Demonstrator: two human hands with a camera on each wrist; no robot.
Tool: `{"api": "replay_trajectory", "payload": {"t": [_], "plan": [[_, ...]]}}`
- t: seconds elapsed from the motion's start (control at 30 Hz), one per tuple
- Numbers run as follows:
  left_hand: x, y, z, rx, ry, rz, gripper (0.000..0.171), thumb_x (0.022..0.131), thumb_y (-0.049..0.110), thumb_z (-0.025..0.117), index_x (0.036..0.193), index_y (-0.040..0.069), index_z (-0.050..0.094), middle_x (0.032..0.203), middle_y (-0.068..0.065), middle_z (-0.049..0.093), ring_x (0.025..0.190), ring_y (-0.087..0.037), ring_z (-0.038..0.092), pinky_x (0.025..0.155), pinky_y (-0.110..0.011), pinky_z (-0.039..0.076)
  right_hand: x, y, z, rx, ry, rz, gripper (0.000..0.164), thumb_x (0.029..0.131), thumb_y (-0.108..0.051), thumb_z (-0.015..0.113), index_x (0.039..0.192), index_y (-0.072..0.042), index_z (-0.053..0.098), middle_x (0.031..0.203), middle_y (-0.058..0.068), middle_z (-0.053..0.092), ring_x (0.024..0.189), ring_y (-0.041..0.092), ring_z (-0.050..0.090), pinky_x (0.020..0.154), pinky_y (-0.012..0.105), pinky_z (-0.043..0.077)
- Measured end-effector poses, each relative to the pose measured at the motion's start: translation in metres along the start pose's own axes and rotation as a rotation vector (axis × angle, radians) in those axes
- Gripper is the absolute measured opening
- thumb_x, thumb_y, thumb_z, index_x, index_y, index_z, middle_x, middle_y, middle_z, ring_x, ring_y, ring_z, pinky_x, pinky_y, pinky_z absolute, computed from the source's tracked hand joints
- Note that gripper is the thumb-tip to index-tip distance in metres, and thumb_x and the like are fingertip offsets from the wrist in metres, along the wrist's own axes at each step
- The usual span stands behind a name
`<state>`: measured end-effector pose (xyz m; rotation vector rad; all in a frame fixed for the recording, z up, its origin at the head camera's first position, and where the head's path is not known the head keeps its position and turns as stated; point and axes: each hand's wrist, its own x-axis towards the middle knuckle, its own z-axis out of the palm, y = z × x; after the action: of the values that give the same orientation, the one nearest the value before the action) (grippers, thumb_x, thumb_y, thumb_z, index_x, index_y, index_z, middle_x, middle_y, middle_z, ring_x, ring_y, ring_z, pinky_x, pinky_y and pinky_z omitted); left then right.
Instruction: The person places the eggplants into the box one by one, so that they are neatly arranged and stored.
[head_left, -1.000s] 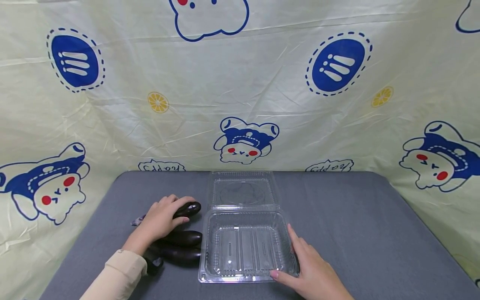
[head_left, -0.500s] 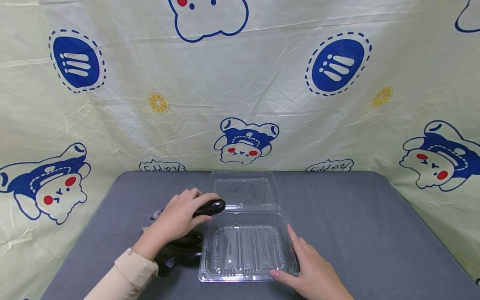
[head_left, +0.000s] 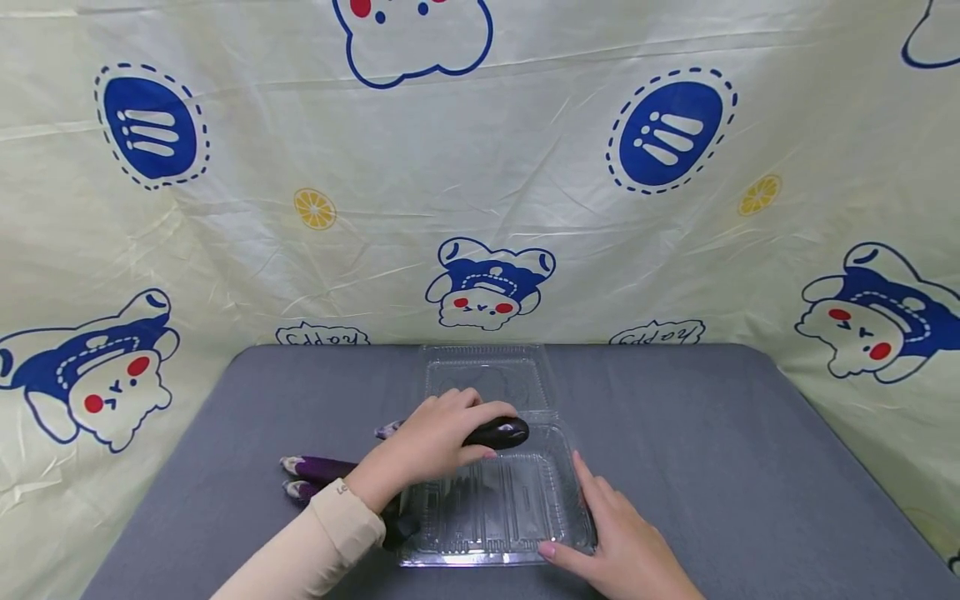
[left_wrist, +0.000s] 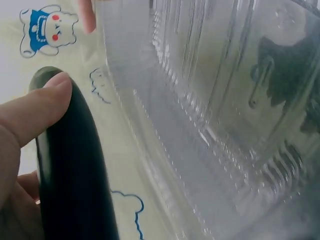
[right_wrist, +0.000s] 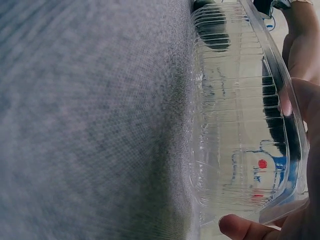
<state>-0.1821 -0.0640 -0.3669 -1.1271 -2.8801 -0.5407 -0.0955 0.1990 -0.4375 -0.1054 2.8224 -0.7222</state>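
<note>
My left hand point(head_left: 438, 437) grips a dark, glossy eggplant point(head_left: 502, 433) from above, over the back of the clear plastic clamshell container point(head_left: 495, 557). The eggplant's stem end pokes out behind the hand to the left. In the left wrist view, the thumb lies along the eggplant point(left_wrist: 75, 165) with the container's ribbed tray point(left_wrist: 200, 135) beside it. My right hand point(head_left: 626, 529) holds the container's front right corner, thumb on the front rim and fingers along the right wall. The right wrist view shows the container's side wall point(right_wrist: 220, 115) and that thumb.
More eggplants point(head_left: 318, 468) lie left of the container, partly hidden by my left forearm and sleeve point(head_left: 315, 537). The container's lid point(head_left: 483, 367) is folded back flat behind the tray. A grey cloth covers the table point(head_left: 690, 433); a printed curtain point(head_left: 585, 167) hangs behind.
My left hand has carried the eggplant rightward from the table's left side to over the container. The remaining eggplants' stem ends have come into view. My right hand stays in place on the container.
</note>
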Motion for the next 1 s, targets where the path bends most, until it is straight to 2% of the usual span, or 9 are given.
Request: {"api": "replay_trajectory", "payload": {"t": [0.27,0.43,0.73,0.87,1.0], "plan": [[0.016,0.012,0.015,-0.031,-0.128,0.015,0.053,0.089,0.031,0.074,0.138,0.036,0.052,0.12,-0.002,0.064,0.107,-0.018,0.06,0.09,-0.038,0.052,0.001,0.001,0.001,-0.005,0.001,-0.004,0.119,0.07,-0.078,0.068,0.161,-0.023,0.013,0.123,0.004,0.057,0.106,0.02,0.057,0.071,0.047,0.052],[0.024,0.016,0.027,0.022,-0.161,0.004,0.054,0.086,0.036,0.076,0.136,0.039,0.056,0.121,0.001,0.067,0.105,-0.015,0.064,0.085,-0.036,0.055,0.002,0.001,0.001,0.001,-0.01,0.003,0.12,0.07,-0.079,0.068,0.161,-0.024,0.012,0.123,0.005,0.057,0.106,0.021,0.057,0.071,0.048,0.052],[0.03,0.023,0.043,0.143,-0.13,-0.014,0.054,0.081,0.035,0.08,0.131,0.038,0.061,0.118,0.005,0.071,0.104,-0.012,0.068,0.085,-0.036,0.056,0.002,-0.001,0.001,-0.002,-0.007,-0.004,0.119,0.071,-0.077,0.069,0.161,-0.024,0.012,0.119,0.004,0.056,0.101,0.018,0.055,0.07,0.044,0.051],[0.035,0.025,0.049,0.216,-0.101,0.024,0.053,0.078,0.034,0.082,0.128,0.035,0.064,0.113,0.006,0.073,0.099,-0.012,0.069,0.082,-0.033,0.057,0.002,0.0,0.001,0.001,-0.003,-0.011,0.118,0.071,-0.077,0.069,0.161,-0.024,0.012,0.118,0.004,0.056,0.101,0.018,0.055,0.069,0.044,0.051],[0.038,0.025,0.056,0.329,-0.091,0.075,0.053,0.076,0.038,0.083,0.126,0.035,0.066,0.107,0.006,0.074,0.09,-0.012,0.07,0.075,-0.03,0.057,0.002,0.0,0.001,0.007,-0.001,-0.019,0.118,0.072,-0.077,0.068,0.161,-0.024,0.012,0.123,0.005,0.057,0.107,0.02,0.056,0.072,0.046,0.052]]}}
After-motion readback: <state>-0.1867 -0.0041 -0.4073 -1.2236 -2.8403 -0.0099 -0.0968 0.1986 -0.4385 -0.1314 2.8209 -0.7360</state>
